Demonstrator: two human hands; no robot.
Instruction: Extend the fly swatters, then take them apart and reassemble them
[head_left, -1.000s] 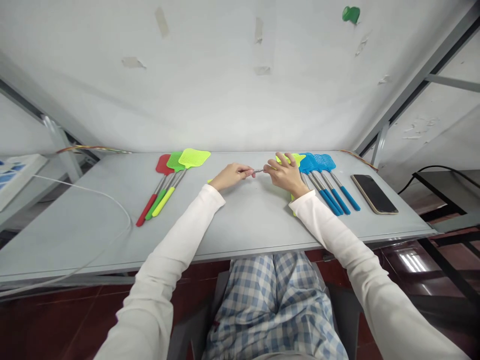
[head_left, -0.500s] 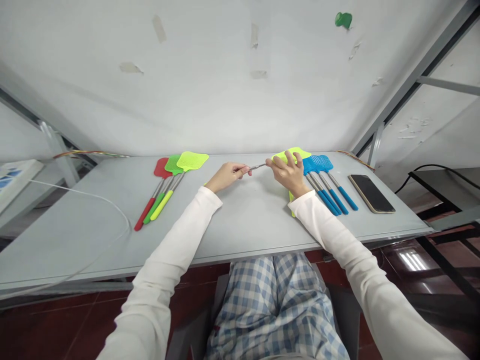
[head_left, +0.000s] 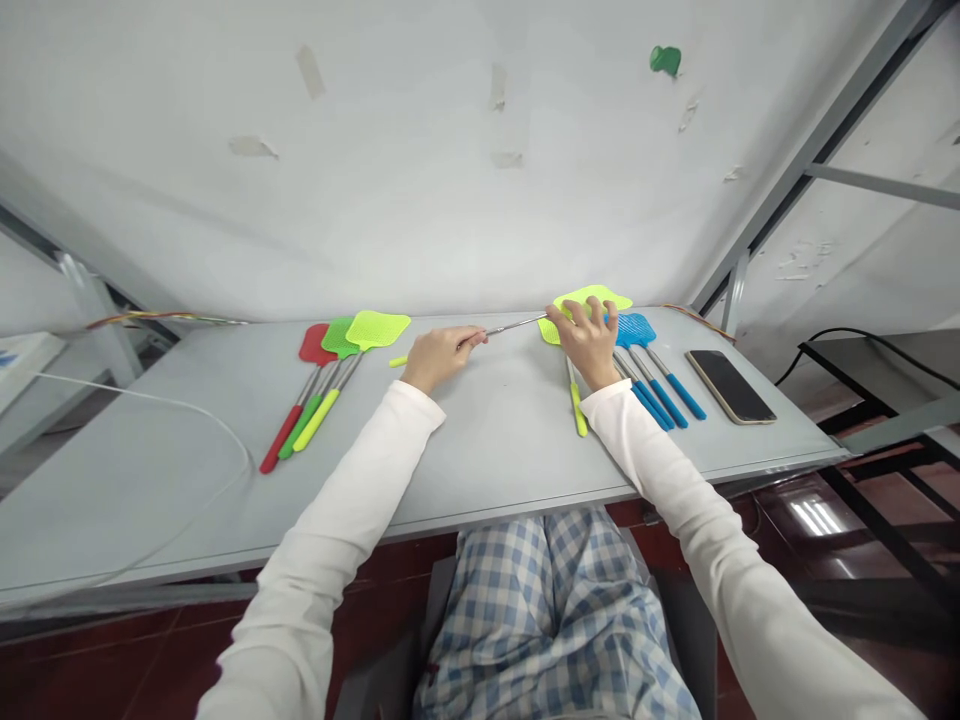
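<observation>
A yellow fly swatter (head_left: pixel 517 324) with a metal telescopic rod is held crosswise above the table between both hands. My left hand (head_left: pixel 442 357) is closed around the rod near its handle, whose yellow end sticks out to the left. My right hand (head_left: pixel 589 340) pinches the rod close to the yellow head, its other fingers raised and partly covering that head. Beneath the right hand another yellow swatter (head_left: pixel 577 405) lies on the table, partly hidden. Just right of it lie several blue swatters (head_left: pixel 664 390) side by side.
On the left, a red swatter (head_left: pixel 283 435), a green swatter (head_left: pixel 307 410) and a yellow swatter (head_left: pixel 379 328) lie together on the grey table (head_left: pixel 480 450). A phone (head_left: pixel 731 387) lies at the right. A white cable (head_left: pixel 187 405) crosses the left side.
The hands have moved a little apart, and a longer stretch of metal rod shows between them. The handle's yellow end now shows left of my left hand. The view has shifted slightly.
</observation>
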